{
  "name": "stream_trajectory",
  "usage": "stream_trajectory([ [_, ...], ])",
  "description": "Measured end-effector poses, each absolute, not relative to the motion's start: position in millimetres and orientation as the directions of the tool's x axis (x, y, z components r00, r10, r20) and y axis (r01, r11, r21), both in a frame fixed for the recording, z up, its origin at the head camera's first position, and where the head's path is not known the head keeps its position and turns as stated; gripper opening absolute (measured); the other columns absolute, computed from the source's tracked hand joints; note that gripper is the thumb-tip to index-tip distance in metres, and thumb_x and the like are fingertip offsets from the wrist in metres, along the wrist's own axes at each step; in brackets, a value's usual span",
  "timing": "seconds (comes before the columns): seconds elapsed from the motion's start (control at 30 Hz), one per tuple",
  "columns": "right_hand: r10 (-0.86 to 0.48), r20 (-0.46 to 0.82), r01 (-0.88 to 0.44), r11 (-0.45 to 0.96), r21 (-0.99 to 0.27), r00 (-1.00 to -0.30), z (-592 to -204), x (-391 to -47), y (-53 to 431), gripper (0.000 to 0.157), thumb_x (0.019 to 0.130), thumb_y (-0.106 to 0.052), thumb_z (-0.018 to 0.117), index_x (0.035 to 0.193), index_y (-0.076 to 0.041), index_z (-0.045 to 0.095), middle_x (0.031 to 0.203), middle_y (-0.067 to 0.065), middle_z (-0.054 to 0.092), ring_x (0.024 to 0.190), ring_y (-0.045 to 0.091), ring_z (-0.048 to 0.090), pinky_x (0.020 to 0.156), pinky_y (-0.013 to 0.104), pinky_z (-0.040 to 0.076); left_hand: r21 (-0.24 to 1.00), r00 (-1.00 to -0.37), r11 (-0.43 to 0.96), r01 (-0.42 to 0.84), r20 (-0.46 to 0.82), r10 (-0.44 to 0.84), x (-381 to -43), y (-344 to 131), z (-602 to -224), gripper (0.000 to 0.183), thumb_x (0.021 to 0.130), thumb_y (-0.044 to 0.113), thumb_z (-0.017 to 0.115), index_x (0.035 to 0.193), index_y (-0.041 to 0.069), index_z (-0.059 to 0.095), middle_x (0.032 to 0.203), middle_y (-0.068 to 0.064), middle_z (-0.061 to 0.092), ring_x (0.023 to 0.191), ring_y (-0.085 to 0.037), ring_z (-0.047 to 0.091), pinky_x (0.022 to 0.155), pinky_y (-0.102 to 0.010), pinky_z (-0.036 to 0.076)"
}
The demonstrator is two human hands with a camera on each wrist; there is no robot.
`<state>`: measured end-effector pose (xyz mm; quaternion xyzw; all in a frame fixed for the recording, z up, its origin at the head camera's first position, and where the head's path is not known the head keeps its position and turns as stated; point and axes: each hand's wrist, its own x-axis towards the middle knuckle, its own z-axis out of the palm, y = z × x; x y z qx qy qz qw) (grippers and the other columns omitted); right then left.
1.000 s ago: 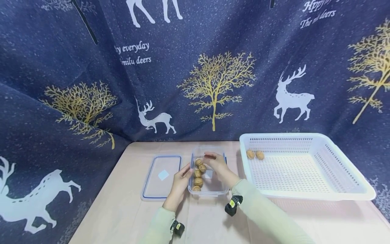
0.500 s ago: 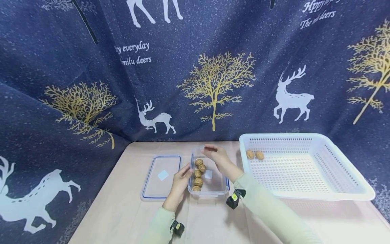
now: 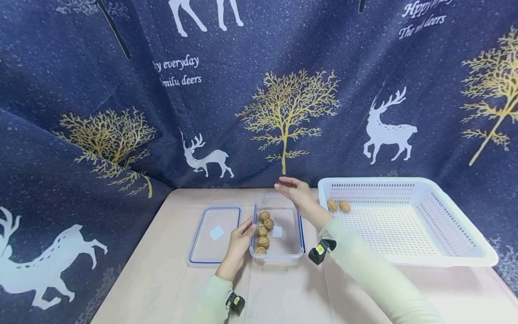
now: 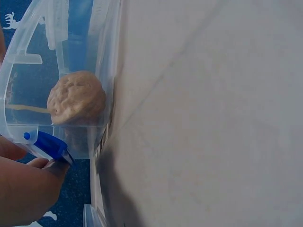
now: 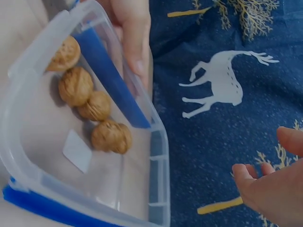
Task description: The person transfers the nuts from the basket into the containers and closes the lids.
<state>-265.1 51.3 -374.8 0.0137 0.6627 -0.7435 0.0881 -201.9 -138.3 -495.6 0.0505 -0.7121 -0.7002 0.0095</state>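
We see two walnuts (image 3: 345,206) in the far left corner of the basket (image 3: 404,259), right of the empty, loose-fingered right hand (image 3: 298,192), which is closer than the left hand (image 3: 238,244) gripping the box (image 3: 279,258)

at the lower left of the frame, the left hand (image 4: 31,189) touches the blue latch (image 4: 49,145) of a clear plastic box (image 4: 28,58) that fills the upper left. one walnut (image 4: 76,98) shows at its middle. dark blue cloth (image 4: 73,191) with white print lies behind; the pale tabletop (image 4: 203,113) spans the right, shadowed towards the bottom.
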Motion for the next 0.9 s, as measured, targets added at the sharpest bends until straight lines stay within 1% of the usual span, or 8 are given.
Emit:
stream_trajectory([
  [0.13,-0.128,-0.115,0.127,-0.088,-0.988,-0.985,-368.1,-268.6,60.1,0.051,0.092,-0.012,0.065,0.139,-0.001,0.047,0.136,0.017,0.051,0.125,0.028,0.051,0.109,0.035,0.041,0.998,-0.995,0.028,-0.055,-0.053,-0.090,-201.1,-138.0,-494.2,0.044,0.099,0.013,0.053,0.139,-0.004,0.044,0.145,-0.025,0.040,0.134,-0.042,0.036,0.112,-0.049,0.030],
  [0.33,-0.125,-0.090,0.101,-0.083,-0.991,-0.988,-360.0,-273.2,72.2,0.053,0.093,-0.011,0.063,0.140,0.001,0.044,0.137,0.017,0.050,0.127,0.028,0.050,0.108,0.032,0.041,0.998,-0.994,0.034,-0.058,-0.054,-0.095,-199.9,-137.3,-493.5,0.045,0.099,0.015,0.054,0.139,-0.003,0.046,0.145,-0.024,0.040,0.134,-0.042,0.036,0.112,-0.050,0.030],
  [0.5,-0.108,-0.081,0.091,-0.090,-0.992,-0.991,-355.7,-277.1,82.5,0.053,0.093,-0.012,0.063,0.141,0.000,0.044,0.138,0.017,0.049,0.129,0.026,0.049,0.107,0.029,0.042,0.998,-0.994,0.033,-0.055,-0.052,-0.101,-202.0,-137.2,-495.4,0.042,0.098,0.013,0.054,0.137,-0.002,0.048,0.144,-0.023,0.042,0.134,-0.041,0.037,0.112,-0.049,0.031],
  [0.73,-0.105,-0.050,0.058,-0.069,-0.996,-0.993,-352.5,-280.5,102.0,0.056,0.094,-0.014,0.063,0.143,0.000,0.041,0.143,0.017,0.046,0.132,0.027,0.045,0.110,0.032,0.039,0.998,-0.994,0.027,-0.050,-0.047,-0.101,-202.7,-136.7,-496.5,0.041,0.098,0.009,0.052,0.137,-0.002,0.048,0.144,-0.024,0.042,0.134,-0.041,0.038,0.112,-0.049,0.031],
  [0.9,-0.101,-0.044,0.050,-0.063,-0.997,-0.994,-351.3,-282.0,117.5,0.058,0.094,-0.016,0.063,0.145,-0.002,0.039,0.146,0.016,0.043,0.134,0.026,0.043,0.110,0.030,0.039,0.998,-0.993,0.025,-0.053,-0.050,-0.103,-201.6,-136.9,-495.7,0.041,0.098,0.009,0.052,0.137,-0.003,0.047,0.144,-0.024,0.041,0.134,-0.042,0.037,0.112,-0.049,0.031],
])
